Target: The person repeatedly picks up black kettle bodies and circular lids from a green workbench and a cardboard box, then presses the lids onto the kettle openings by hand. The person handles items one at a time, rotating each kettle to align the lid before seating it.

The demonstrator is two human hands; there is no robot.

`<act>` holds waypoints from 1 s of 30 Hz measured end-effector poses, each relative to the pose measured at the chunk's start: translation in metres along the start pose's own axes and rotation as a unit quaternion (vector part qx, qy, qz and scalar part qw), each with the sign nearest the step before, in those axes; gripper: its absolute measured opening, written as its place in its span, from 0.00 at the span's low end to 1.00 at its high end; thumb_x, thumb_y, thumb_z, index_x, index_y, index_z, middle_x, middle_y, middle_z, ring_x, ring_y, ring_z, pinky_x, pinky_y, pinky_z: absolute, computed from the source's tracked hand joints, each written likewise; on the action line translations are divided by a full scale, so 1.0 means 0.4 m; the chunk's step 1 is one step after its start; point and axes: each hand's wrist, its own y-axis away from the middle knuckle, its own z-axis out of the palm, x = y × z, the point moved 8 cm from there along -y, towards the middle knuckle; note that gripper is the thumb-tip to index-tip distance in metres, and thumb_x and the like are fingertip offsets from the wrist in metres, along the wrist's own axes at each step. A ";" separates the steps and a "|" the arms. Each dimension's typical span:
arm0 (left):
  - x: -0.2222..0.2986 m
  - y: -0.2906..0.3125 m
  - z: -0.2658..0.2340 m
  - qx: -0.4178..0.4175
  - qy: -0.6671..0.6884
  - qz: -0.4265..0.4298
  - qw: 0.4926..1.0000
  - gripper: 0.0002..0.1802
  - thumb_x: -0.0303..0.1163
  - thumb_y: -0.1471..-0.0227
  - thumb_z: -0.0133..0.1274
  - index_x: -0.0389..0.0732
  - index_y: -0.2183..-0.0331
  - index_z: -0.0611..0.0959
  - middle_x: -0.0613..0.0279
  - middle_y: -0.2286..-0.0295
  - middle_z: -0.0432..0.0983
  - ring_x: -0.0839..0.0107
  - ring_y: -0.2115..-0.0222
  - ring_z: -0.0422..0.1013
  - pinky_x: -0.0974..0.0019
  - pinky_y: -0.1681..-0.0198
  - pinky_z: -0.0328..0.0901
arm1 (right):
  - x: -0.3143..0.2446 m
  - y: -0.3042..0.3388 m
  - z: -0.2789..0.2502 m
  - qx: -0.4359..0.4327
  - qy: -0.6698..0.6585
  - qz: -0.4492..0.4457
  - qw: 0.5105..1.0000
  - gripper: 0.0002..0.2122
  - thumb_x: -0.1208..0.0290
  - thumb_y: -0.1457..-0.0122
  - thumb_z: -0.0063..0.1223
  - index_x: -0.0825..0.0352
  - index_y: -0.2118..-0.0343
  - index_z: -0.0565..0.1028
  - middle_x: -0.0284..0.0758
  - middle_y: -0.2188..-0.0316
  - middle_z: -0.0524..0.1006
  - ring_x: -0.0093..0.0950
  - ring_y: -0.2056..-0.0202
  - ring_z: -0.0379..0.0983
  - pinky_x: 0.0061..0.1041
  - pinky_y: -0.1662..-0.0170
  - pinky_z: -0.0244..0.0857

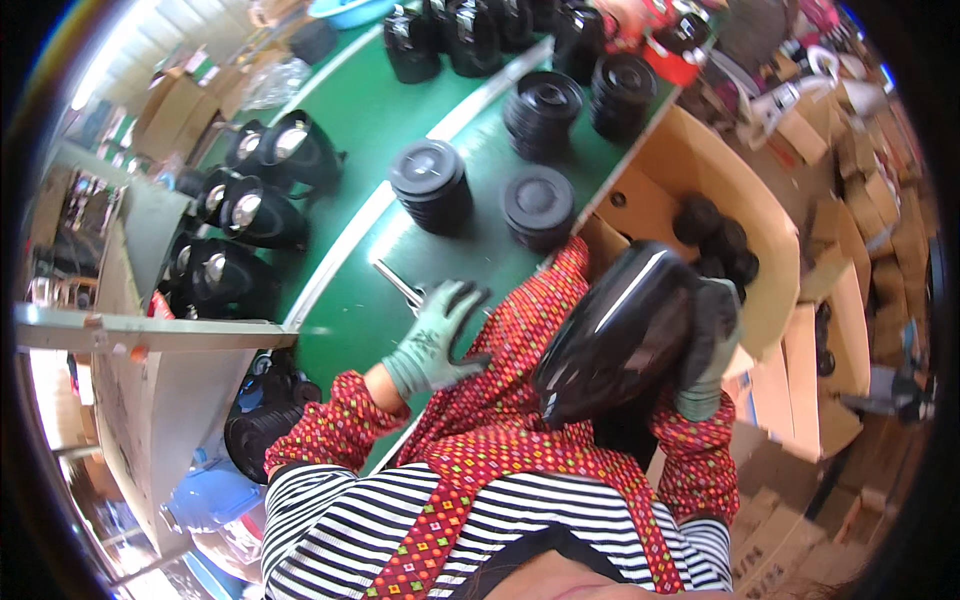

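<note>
My right hand (712, 345), in a pale green glove with a dark palm, grips a glossy black rounded housing (620, 330). The housing is tilted in front of my body, above the apron. My left hand (437, 340), gloved alike, is over the green table (345, 290) with its fingers apart. A thin metal rod-shaped tool (396, 281) lies at its fingertips; whether they touch it I cannot tell. Beyond stand a stack of black round lids (430, 185) and another black round stack (538, 205).
Black housings with shiny round ends (255, 210) line the table's left side. More glossy black housings (470, 40) stand at the far end. A cardboard box (745, 190) with black round parts adjoins the right edge. A metal frame bar (190, 333) crosses at left.
</note>
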 end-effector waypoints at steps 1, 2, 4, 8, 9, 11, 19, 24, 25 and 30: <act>0.049 -0.007 -0.030 0.020 0.077 0.020 0.997 0.60 0.46 0.63 0.77 0.41 0.33 0.66 0.37 0.35 0.58 0.37 0.32 0.53 0.41 0.29 0.49 | -0.054 -0.021 0.052 0.002 -0.096 0.013 0.995 0.18 0.56 0.31 0.52 0.68 0.51 0.79 0.37 0.52 0.79 0.29 0.49 0.75 0.33 0.43 0.69; 0.100 -0.021 -0.061 0.035 0.158 0.046 0.986 0.61 0.47 0.64 0.79 0.41 0.33 0.66 0.37 0.34 0.57 0.36 0.31 0.52 0.42 0.29 0.52 | -0.052 -0.043 0.085 -0.014 -0.157 0.038 0.987 0.21 0.53 0.29 0.48 0.68 0.48 0.78 0.38 0.49 0.79 0.30 0.47 0.75 0.34 0.41 0.69; 0.181 -0.044 -0.108 0.049 0.247 0.105 0.962 0.62 0.45 0.65 0.81 0.39 0.33 0.65 0.37 0.32 0.54 0.37 0.30 0.51 0.43 0.30 0.53 | -0.038 -0.089 0.165 -0.045 -0.278 0.099 0.954 0.26 0.48 0.25 0.39 0.67 0.40 0.74 0.39 0.43 0.78 0.31 0.43 0.74 0.35 0.37 0.68; 0.154 -0.070 -0.217 0.125 0.294 0.108 0.941 0.33 0.32 0.45 0.67 0.33 0.41 0.74 0.42 0.37 0.64 0.54 0.37 0.65 0.59 0.36 0.61 | -0.033 -0.119 0.380 -0.196 -0.374 0.151 0.894 0.31 0.44 0.25 0.34 0.65 0.32 0.66 0.40 0.36 0.71 0.38 0.37 0.69 0.41 0.32 0.62; 0.115 -0.090 -0.235 0.143 0.452 0.038 0.879 0.29 0.33 0.41 0.64 0.32 0.43 0.76 0.47 0.42 0.71 0.59 0.44 0.70 0.60 0.40 0.65 | -0.047 -0.128 0.407 -0.196 -0.294 0.092 0.931 0.31 0.44 0.25 0.35 0.66 0.32 0.66 0.40 0.37 0.72 0.38 0.37 0.69 0.41 0.32 0.61; 0.031 -0.145 -0.307 0.217 0.557 -0.033 0.801 0.23 0.34 0.37 0.60 0.31 0.46 0.79 0.55 0.52 0.80 0.69 0.53 0.76 0.63 0.47 0.70 | -0.028 -0.165 0.427 -0.152 -0.331 0.107 0.925 0.28 0.48 0.24 0.37 0.67 0.34 0.68 0.38 0.39 0.73 0.34 0.39 0.70 0.39 0.33 0.62; -0.555 -0.664 -0.491 0.266 0.405 -0.097 0.870 0.17 0.34 0.38 0.63 0.32 0.53 0.84 0.62 0.65 0.81 0.71 0.66 0.78 0.63 0.59 0.75 | 0.153 -0.153 0.355 -0.086 -0.160 0.086 0.980 0.21 0.59 0.24 0.43 0.71 0.40 0.73 0.35 0.47 0.76 0.24 0.52 0.75 0.28 0.45 0.69; -0.854 -0.735 -0.419 0.304 0.275 -0.231 0.882 0.17 0.39 0.41 0.67 0.36 0.58 0.88 0.65 0.74 0.80 0.72 0.73 0.76 0.66 0.69 0.70 | 0.226 -0.129 0.367 -0.112 -0.058 0.130 0.983 0.23 0.56 0.23 0.40 0.70 0.38 0.72 0.37 0.49 0.77 0.25 0.55 0.75 0.29 0.48 0.69; -0.850 -0.743 -0.423 0.324 0.197 -0.238 0.894 0.22 0.45 0.42 0.67 0.36 0.57 0.88 0.61 0.73 0.82 0.70 0.72 0.78 0.65 0.67 0.70 | 0.248 -0.131 0.360 -0.108 -0.064 0.135 0.983 0.23 0.56 0.23 0.41 0.70 0.38 0.71 0.37 0.49 0.77 0.25 0.56 0.75 0.29 0.48 0.69; -0.654 -0.705 -0.452 0.295 -0.073 -0.315 0.899 0.47 0.58 0.47 0.66 0.38 0.38 0.72 0.42 0.48 0.75 0.50 0.47 0.75 0.53 0.45 0.71 | 0.302 -0.137 0.335 -0.061 -0.125 0.175 0.975 0.22 0.59 0.24 0.42 0.74 0.40 0.73 0.38 0.50 0.78 0.26 0.56 0.76 0.28 0.48 0.71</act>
